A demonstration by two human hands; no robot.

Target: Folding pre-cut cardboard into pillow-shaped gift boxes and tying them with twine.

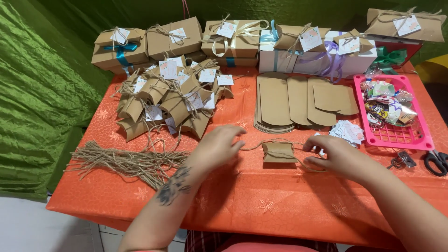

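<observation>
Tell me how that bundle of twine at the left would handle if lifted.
The twine bundle would probably go floppy and sag, since its thin strands lie loose. It looks light. Strands would likely slip out or tangle, as the ends are splayed and nothing visibly ties them.

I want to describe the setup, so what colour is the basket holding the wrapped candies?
Bright pink. The plastic basket shows clearly in the head view, at the table's right.

The scissors point(437, 162) at the right are cut off by the picture's edge; only the handles show. The kraft box point(405, 24) at far right is clipped at the top edge. Print on the paper tags point(346, 131) is too small to tell. The left hand point(215, 147) is motion-blurred at its fingers point(235, 133). The right hand point(337, 156) hides part of the twine point(261, 143).
</observation>
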